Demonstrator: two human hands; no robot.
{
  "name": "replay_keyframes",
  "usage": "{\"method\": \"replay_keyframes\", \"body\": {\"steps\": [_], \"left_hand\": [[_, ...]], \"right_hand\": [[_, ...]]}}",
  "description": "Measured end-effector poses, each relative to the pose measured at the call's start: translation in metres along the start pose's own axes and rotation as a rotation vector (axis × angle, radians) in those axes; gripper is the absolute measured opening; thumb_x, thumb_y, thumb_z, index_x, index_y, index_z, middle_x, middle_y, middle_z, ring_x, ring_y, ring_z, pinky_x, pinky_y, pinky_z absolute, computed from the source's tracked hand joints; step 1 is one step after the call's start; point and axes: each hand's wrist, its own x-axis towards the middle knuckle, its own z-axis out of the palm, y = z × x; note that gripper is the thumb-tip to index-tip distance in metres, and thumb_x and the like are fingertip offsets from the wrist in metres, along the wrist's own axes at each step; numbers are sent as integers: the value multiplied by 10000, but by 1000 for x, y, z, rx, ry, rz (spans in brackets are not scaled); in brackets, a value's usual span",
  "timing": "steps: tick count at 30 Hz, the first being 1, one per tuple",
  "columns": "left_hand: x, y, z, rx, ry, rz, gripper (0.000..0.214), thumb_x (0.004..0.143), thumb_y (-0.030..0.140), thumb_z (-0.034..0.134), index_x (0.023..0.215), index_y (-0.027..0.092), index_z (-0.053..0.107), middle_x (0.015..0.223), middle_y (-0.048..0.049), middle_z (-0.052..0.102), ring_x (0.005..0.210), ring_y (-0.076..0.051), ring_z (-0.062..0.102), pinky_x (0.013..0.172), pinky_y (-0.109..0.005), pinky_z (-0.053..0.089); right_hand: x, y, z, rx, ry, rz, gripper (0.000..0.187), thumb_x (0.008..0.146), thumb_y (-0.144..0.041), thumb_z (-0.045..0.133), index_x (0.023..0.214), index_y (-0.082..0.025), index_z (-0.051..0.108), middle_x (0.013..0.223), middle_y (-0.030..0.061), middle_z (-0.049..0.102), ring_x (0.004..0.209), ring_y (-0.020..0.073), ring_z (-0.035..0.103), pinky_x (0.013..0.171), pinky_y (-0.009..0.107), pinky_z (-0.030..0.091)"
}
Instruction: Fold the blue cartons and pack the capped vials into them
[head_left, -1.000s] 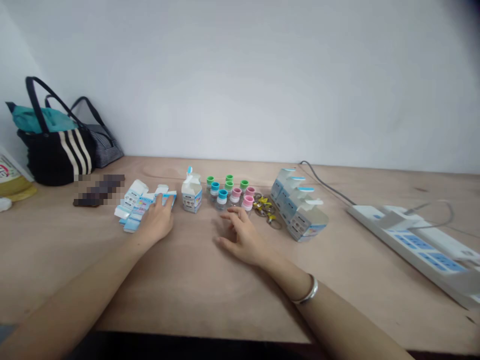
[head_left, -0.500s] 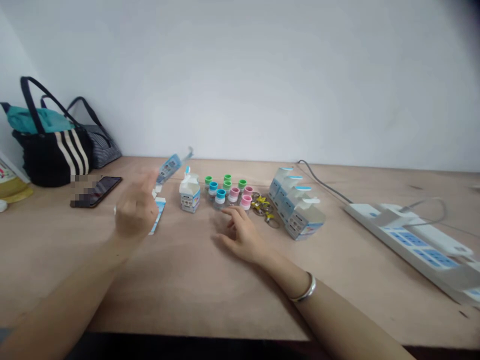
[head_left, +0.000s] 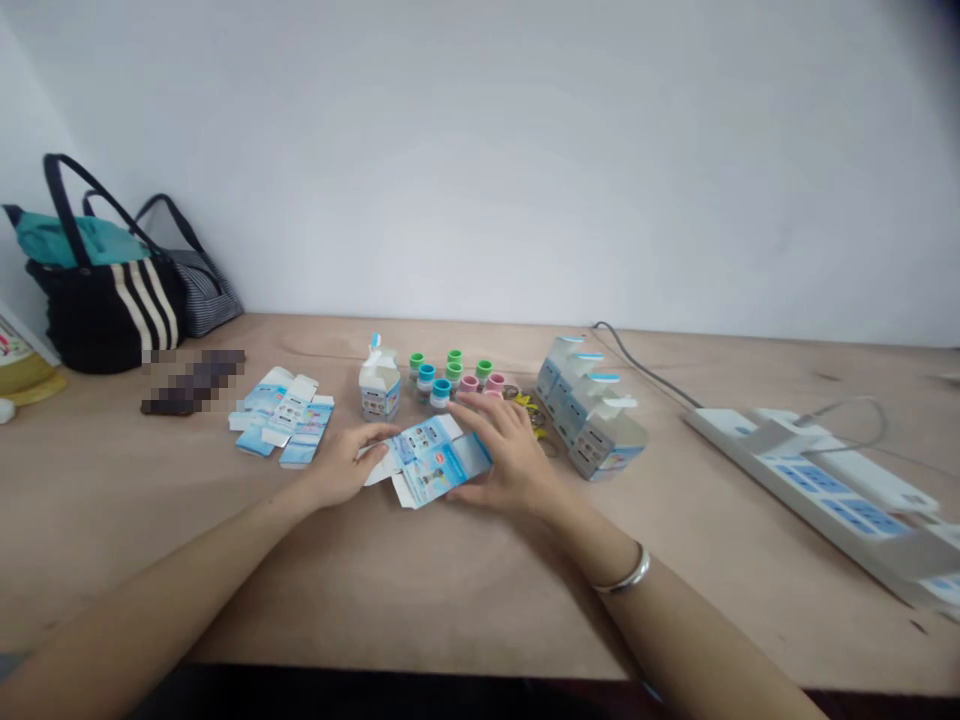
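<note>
A flat, unfolded blue-and-white carton blank (head_left: pixel 431 463) is held low over the wooden table (head_left: pixel 420 590) between both hands. My left hand (head_left: pixel 341 468) pinches its left end. My right hand (head_left: pixel 510 455) grips its right end, fingers curled over the top edge. A stack of more flat blanks (head_left: pixel 283 418) lies to the left. One folded small carton (head_left: pixel 379 385) stands upright behind the blank. Several small bottles with green, blue and pink caps (head_left: pixel 454 375) cluster beside it. A row of folded cartons (head_left: pixel 592 410) lies to the right.
A black striped bag (head_left: pixel 105 290) and a grey bag (head_left: pixel 199 280) sit at the back left by the wall. A phone (head_left: pixel 191 383) lies near them. A white power strip (head_left: pixel 825 490) with its cable runs along the right. Yellow key rings (head_left: pixel 534 408) lie by the bottles.
My left hand lifted one blank off the stack and brought it to the middle. My right hand left the table and took hold of its right end.
</note>
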Motion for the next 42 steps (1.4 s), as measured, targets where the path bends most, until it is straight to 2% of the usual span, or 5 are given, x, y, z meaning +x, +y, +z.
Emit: {"method": "replay_keyframes", "body": {"steps": [6, 19, 27, 37, 42], "left_hand": [[-2, 2, 2, -46, -151, 11, 330, 877, 378, 443, 1096, 220, 633, 1089, -34, 682, 1027, -227, 600, 890, -339, 465], [-7, 6, 11, -93, -148, 15, 248, 691, 180, 601, 934, 205, 561, 943, -19, 626, 902, -196, 585, 774, -293, 461], [-6, 12, -2, -564, -201, -155, 297, 709, 197, 624, 987, 183, 519, 929, -13, 586, 768, -125, 578, 709, -266, 469], [-7, 13, 9, -556, -106, -169, 311, 741, 308, 655, 1004, 187, 541, 978, -30, 597, 809, -140, 599, 732, -288, 492], [-13, 21, 8, -358, -242, -33, 585, 674, 351, 725, 1187, 216, 480, 1030, -57, 617, 922, -205, 602, 780, -337, 505]], "right_hand": [[3, -10, -2, 189, -297, -107, 742, 655, -462, 725, 1313, -231, 473, 1266, 108, 559, 1149, 291, 510, 982, 473, 341], [5, -11, 4, 401, -241, 62, 517, 761, -443, 662, 1198, -183, 576, 1116, 103, 655, 966, 249, 620, 823, 366, 477], [4, -10, 4, 367, -256, 63, 509, 777, -424, 645, 1226, -198, 562, 1122, 93, 654, 961, 240, 621, 812, 361, 478], [5, -15, 2, 342, -200, -27, 489, 782, -415, 643, 1219, -210, 562, 1183, 85, 631, 1036, 238, 599, 871, 365, 454], [4, -20, 6, 319, -219, -27, 520, 776, -451, 640, 1227, -209, 547, 1121, 99, 649, 971, 242, 618, 810, 358, 472]]}}
